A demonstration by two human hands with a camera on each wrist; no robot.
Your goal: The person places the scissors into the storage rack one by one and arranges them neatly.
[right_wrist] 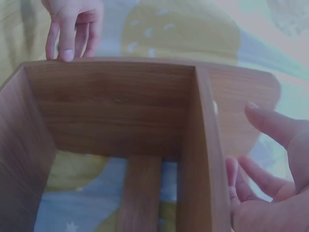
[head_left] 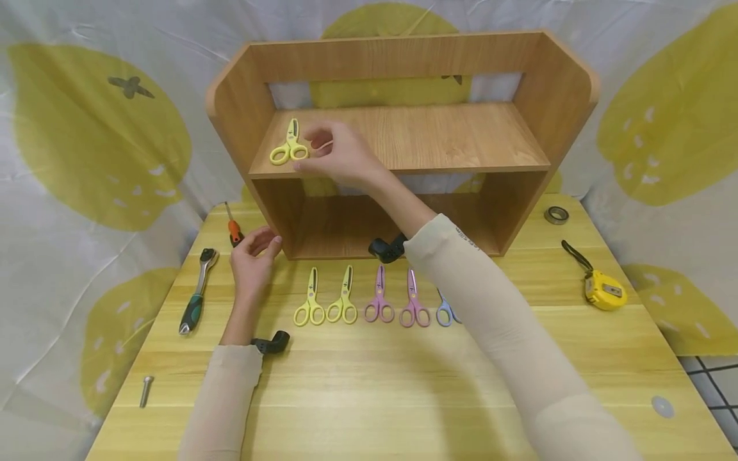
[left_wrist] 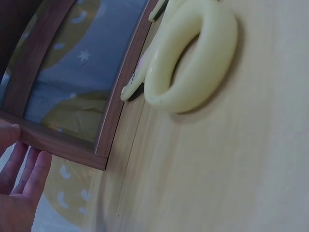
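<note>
Yellow plastic-handled scissors [head_left: 291, 139] lie on the upper board of a brown wood-grain shelf unit [head_left: 450, 137], near its left end, blades toward the back and finger rings close to the front edge. From where I stand, that edge is the worry: if the right hand [head_left: 348, 153] snags a ring with its thumb, the pair could be dragged over and drop. A shove from the left hand [head_left: 252, 259] might shift the unit into the blade tips of two yellow scissors [head_left: 312, 298] and two purple scissors [head_left: 378, 298], which sit on the pale wooden tabletop [head_left: 357, 390] right by its base. Partly hidden blue scissors [head_left: 444, 303] lie beside the beige right sleeve [head_left: 490, 314] in my sight, so a dip of that arm could knock them askew.

The right arm slants up and across, thumb and fingers parted, nothing clasped; whether the thumb grazes a ring I can't tell. The left forearm points forward, low, its hand's fingers loosely bent at the unit's left side panel.
</note>
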